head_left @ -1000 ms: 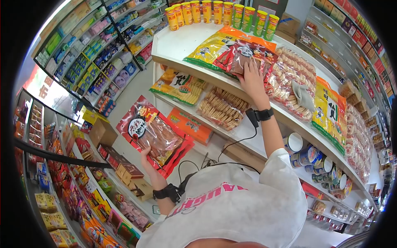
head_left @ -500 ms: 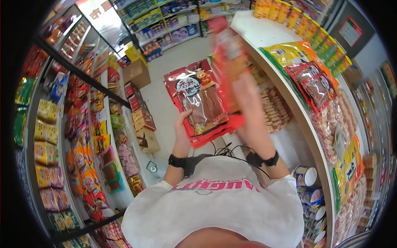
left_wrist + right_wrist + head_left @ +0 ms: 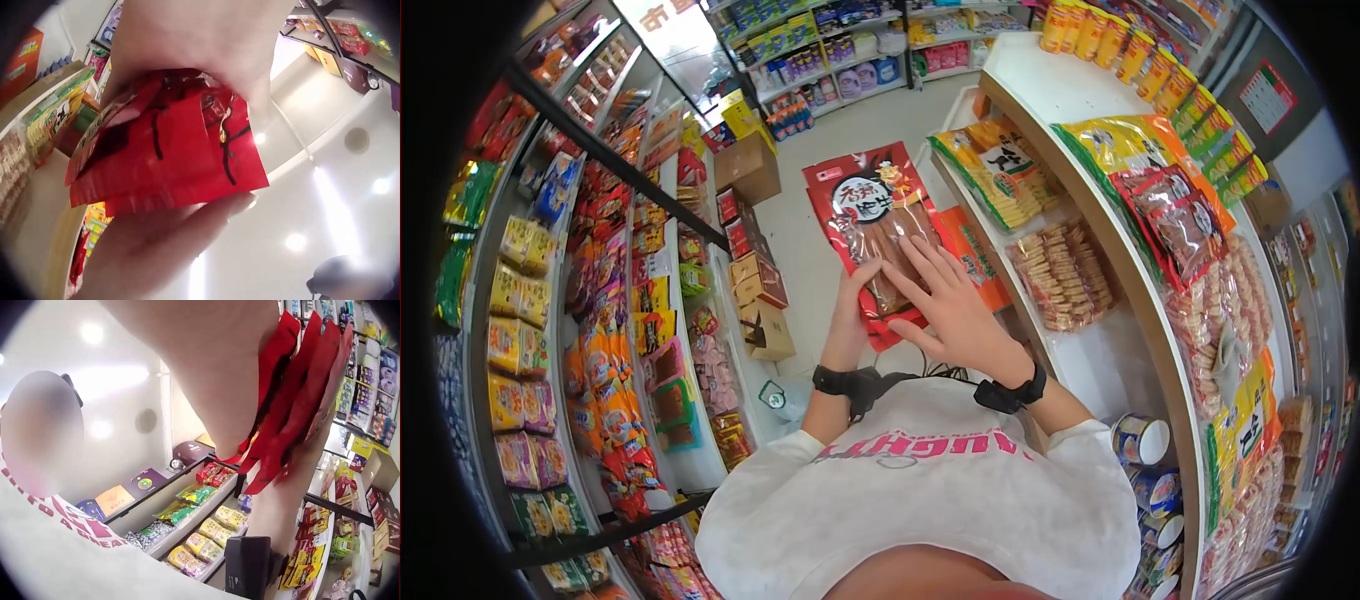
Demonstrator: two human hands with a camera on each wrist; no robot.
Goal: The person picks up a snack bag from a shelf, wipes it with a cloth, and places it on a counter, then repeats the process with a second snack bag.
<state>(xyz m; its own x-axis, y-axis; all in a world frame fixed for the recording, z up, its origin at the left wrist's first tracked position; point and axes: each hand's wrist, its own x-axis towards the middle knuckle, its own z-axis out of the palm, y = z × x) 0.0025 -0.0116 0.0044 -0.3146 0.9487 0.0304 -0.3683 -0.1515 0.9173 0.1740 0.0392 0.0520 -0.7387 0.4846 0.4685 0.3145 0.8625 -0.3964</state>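
In the head view a stack of red snack packets (image 3: pixel 870 200) with a clear window is held in front of the body. The left hand (image 3: pixel 852 310) grips its lower left edge, thumb on top. Across the lower right of the top packet lies the right hand (image 3: pixel 956 312), palm down, fingers extended and spread. The left wrist view shows the layered lower ends of the red packets (image 3: pixel 169 150) between the hands. Several red packet ends (image 3: pixel 300 400) fan out in the right wrist view.
A white display counter (image 3: pixel 1140 330) at right bears a similar red packet (image 3: pixel 1175 222), large cracker bags (image 3: pixel 1245 420) and yellow cans (image 3: pixel 1110 45). Snack shelves (image 3: pixel 670 330) run along the left, with cardboard boxes (image 3: pixel 747 168) on the floor beside them.
The view has turned toward the aisle. The right hand has left the counter's packets, swung over with a blurred red packet and now lies on the stack in the left hand.
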